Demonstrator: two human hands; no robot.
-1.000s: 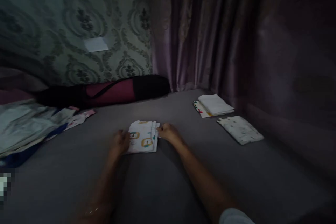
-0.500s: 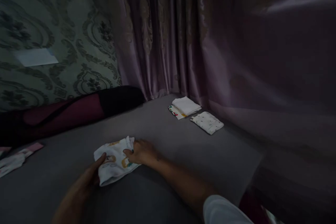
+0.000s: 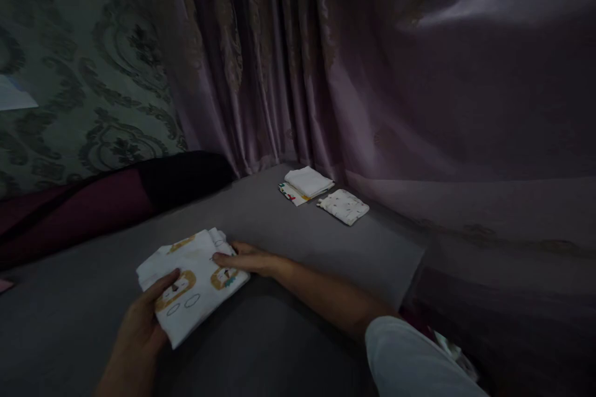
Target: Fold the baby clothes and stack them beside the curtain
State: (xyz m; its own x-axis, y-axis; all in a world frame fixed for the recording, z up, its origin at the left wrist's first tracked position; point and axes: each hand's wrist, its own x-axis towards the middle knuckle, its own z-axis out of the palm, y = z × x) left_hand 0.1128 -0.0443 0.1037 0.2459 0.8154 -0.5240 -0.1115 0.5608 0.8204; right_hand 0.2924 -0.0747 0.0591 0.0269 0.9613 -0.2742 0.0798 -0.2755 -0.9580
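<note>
A folded white cloth with orange lion-like faces (image 3: 195, 298) is held between both hands above the grey surface. My left hand (image 3: 146, 316) grips its left side, thumb on top and fingers hidden underneath. At the right edge, my right hand (image 3: 242, 259) pinches the cloth, its thumb lying on top. Farther back to the right lie a folded plain white cloth (image 3: 310, 181) on a cloth with a coloured print (image 3: 292, 193), and beside them a small folded cloth with dark specks (image 3: 347, 206).
The grey surface (image 3: 246, 214) reaches back to purple curtains (image 3: 279, 87) and ends in an edge at the right. A long black and maroon bag-like object (image 3: 112, 198) lies along the patterned wall. At the far left is a bit of pink cloth (image 3: 5, 285).
The view has turned to the right. The lion-print cloth now looks flatter and larger, its print more fully shown, with both hands still holding its sides.
</note>
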